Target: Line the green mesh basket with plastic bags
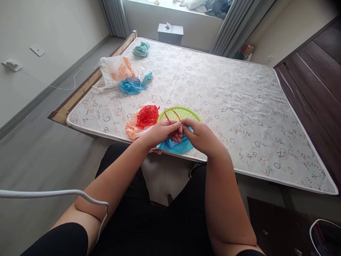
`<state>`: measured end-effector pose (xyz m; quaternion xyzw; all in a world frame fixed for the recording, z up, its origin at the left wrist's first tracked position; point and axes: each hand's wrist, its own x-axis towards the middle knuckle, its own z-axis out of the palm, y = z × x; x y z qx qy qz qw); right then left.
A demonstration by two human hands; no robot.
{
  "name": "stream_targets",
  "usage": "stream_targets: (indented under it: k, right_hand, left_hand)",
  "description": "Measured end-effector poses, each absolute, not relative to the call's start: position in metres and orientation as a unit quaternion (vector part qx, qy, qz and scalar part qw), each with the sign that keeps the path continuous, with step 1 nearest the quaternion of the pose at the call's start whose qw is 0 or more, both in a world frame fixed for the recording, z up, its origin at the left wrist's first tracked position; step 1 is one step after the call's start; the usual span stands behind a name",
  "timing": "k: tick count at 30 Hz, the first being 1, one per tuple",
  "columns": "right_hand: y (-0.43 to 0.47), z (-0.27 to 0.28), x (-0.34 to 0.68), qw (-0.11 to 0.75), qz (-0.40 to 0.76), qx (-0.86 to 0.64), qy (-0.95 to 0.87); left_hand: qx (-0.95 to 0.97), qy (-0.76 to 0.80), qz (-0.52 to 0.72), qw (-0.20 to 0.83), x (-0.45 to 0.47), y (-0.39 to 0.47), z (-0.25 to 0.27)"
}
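Note:
A thin red cord or strip (165, 113) forms a loop between my two hands. My left hand (167, 130) pinches it, its thumb pointing right. My right hand (198, 135) meets it with thumb and finger pressed together at the same spot. Just beyond my hands, a light green mesh basket (183, 113) rests on the mattress. Beneath my fingers lies a blue plastic bag (181, 146), partly covered by them. To the left sits a crumpled red plastic bag (148, 116), on a white and orange plastic bag (131, 128).
The letter-patterned mattress (229, 106) spans the view. Farther left on it are a white plastic bag (114, 71), a crumpled blue bag (130, 85) and a teal bundle (141, 49). A white cable (53, 193) crosses near my left forearm. A small grey cabinet (170, 31) stands beyond.

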<state>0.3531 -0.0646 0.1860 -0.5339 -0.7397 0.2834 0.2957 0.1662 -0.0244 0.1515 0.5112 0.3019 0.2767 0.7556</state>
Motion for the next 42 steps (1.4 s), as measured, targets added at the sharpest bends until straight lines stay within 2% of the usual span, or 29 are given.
stream_targets:
  k: [2, 6, 9, 13, 19, 22, 28, 31, 36, 42]
  right_hand:
    - [-0.064, 0.182, 0.352, 0.279, 0.302, -0.554, -0.724]
    - [-0.064, 0.180, 0.353, 0.311, 0.318, -0.586, -0.677]
    - [-0.062, 0.177, 0.354, 0.317, 0.399, -0.557, -0.656]
    - [-0.057, 0.166, 0.355, 0.351, 0.505, -0.509, -0.602]
    - [-0.052, 0.157, 0.356, 0.399, 0.569, -0.483, -0.533]
    - [-0.049, 0.154, 0.357, 0.437, 0.577, -0.466, -0.509]
    - [-0.043, 0.148, 0.370, 0.516, 0.502, -0.517, -0.463]
    - [-0.045, 0.152, 0.373, 0.470, 0.496, -0.529, -0.503]
    - [-0.051, 0.161, 0.366, 0.322, 0.571, -0.490, -0.575]
    - [-0.053, 0.163, 0.371, 0.268, 0.585, -0.482, -0.594]
  left_hand:
    - [0.581, 0.320, 0.303, 0.684, 0.164, -0.023, 0.150]
    - [0.668, 0.357, 0.388, 0.525, 0.162, -0.022, 0.149]
    - [0.708, 0.364, 0.418, 0.439, 0.164, -0.028, 0.150]
    - [0.747, 0.319, 0.409, 0.416, 0.169, -0.038, 0.151]
    - [0.811, 0.253, 0.404, 0.339, 0.172, -0.039, 0.144]
    - [0.838, 0.234, 0.387, 0.305, 0.173, -0.038, 0.141]
    - [0.829, 0.241, 0.380, 0.332, 0.173, -0.040, 0.142]
    - [0.807, 0.268, 0.400, 0.341, 0.172, -0.038, 0.141]
    - [0.807, 0.282, 0.411, 0.315, 0.174, -0.038, 0.137]
    - [0.809, 0.298, 0.395, 0.319, 0.174, -0.039, 0.138]
